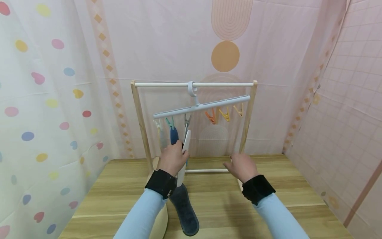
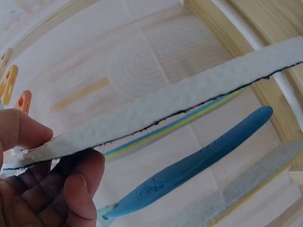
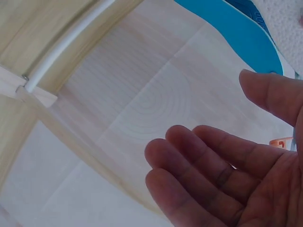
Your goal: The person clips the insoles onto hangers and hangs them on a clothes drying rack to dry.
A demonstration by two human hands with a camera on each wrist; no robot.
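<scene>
My left hand (image 1: 173, 158) pinches a white insole (image 2: 156, 111) with a thin dark edge between thumb and fingers, near one end. Beside it, a blue insole (image 2: 189, 168) hangs from a green clip (image 1: 170, 122). A grey insole (image 2: 232, 196) with a yellowish edge hangs by the white clip at the far left. Another insole, with blue and yellow layers (image 2: 175, 127), shows edge-on behind the held one, below a grey clip (image 1: 187, 119). My right hand (image 1: 243, 167) holds nothing, its fingers loosely bent in the right wrist view, near the rack's right post.
A pale blue clip hanger (image 1: 200, 107) hangs tilted, left end lower, from the white bar (image 1: 164, 85) of a wooden rack (image 1: 140, 122). Orange and yellow clips (image 1: 224, 114) dangle at its right. A dark grey insole (image 1: 185, 212) lies on the wooden table (image 1: 221, 205).
</scene>
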